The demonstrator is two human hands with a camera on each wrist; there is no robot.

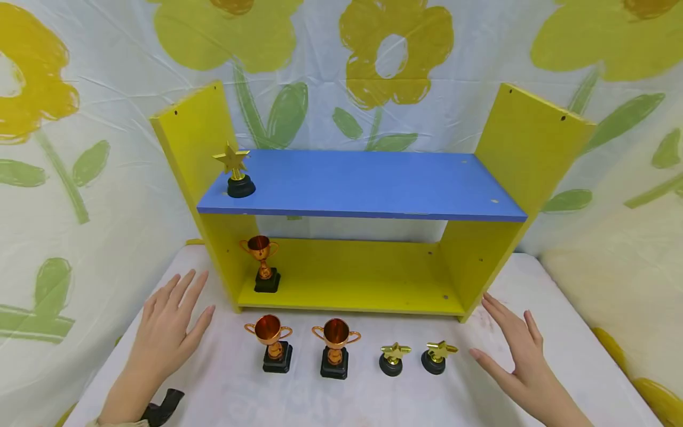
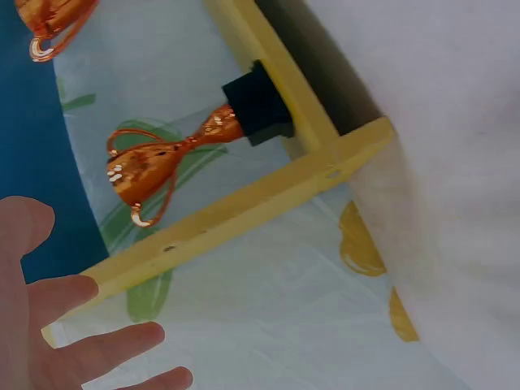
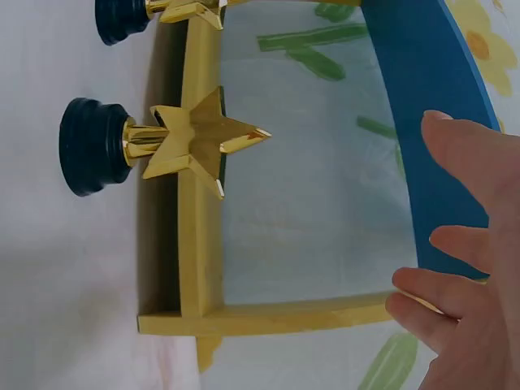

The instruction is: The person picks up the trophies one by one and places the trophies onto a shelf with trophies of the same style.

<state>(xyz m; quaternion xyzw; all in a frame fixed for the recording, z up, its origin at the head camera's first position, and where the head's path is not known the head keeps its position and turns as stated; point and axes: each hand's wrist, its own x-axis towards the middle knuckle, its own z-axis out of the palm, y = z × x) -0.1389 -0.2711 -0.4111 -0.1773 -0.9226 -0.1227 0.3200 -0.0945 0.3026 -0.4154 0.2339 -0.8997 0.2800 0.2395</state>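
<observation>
My left hand (image 1: 169, 326) lies with fingers spread on the left of the table, outside the shelf's left side and nearest a bronze trophy cup (image 1: 274, 344). Next to that cup stands another bronze trophy cup (image 1: 335, 349). My right hand (image 1: 520, 362) is held with extended fingers at the right, close to a gold star trophy (image 1: 435, 357) on a black round base. A second star trophy (image 1: 392, 359) stands left of it. Neither hand holds anything. In the right wrist view, a star trophy (image 3: 195, 142) shows upright before the shelf.
A yellow shelf unit (image 1: 533, 148) with a blue upper board (image 1: 363, 181) stands behind the trophies. One star trophy (image 1: 237, 178) sits at the upper board's left end; a bronze cup (image 1: 264, 264) stands at the left of the lower yellow board (image 1: 352, 273). Flowered cloth (image 1: 320, 35) hangs behind.
</observation>
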